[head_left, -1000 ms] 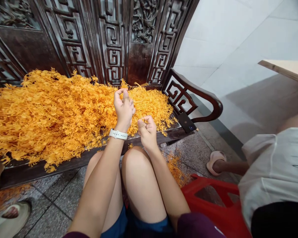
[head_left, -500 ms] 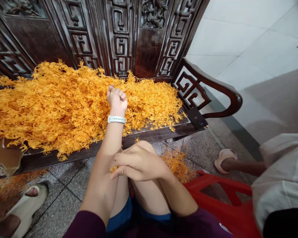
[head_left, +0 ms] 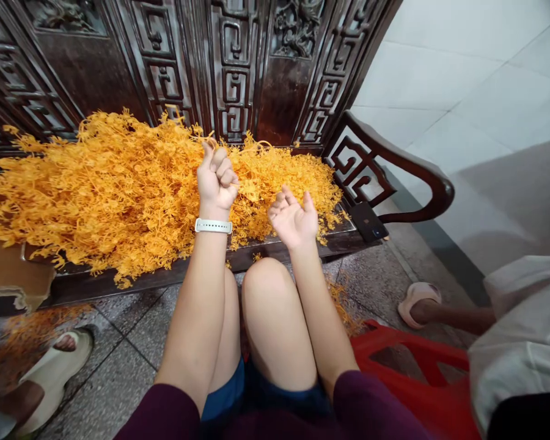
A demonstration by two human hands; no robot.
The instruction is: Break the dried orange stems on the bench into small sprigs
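Observation:
A large heap of orange plastic flower sprigs [head_left: 119, 189] lies along the seat of a dark wooden bench. My left hand [head_left: 217, 177], with a pale watch strap on the wrist, is closed in front of the heap. A thin orange stem shows at its thumb and a flowery end at its other side, so it grips an orange plastic flower sprig [head_left: 250, 188]. Palm up, my right hand [head_left: 294, 217] is to the right, near the heap's front edge. Its fingers are apart and curved, and nothing shows in them.
A black phone [head_left: 369, 221] lies at the bench's right end, below the curved armrest [head_left: 433, 183]. Torn cardboard [head_left: 16, 275] is at the left. On the right are a red plastic stool [head_left: 394, 354] and a person's sandalled foot [head_left: 421, 305]. Another sandal [head_left: 57, 379] stands lower left.
My right hand has moved from above my left forearm up and right, opening; the small orange bit in its fingers no longer shows. My left hand stays closed, its thumb now higher.

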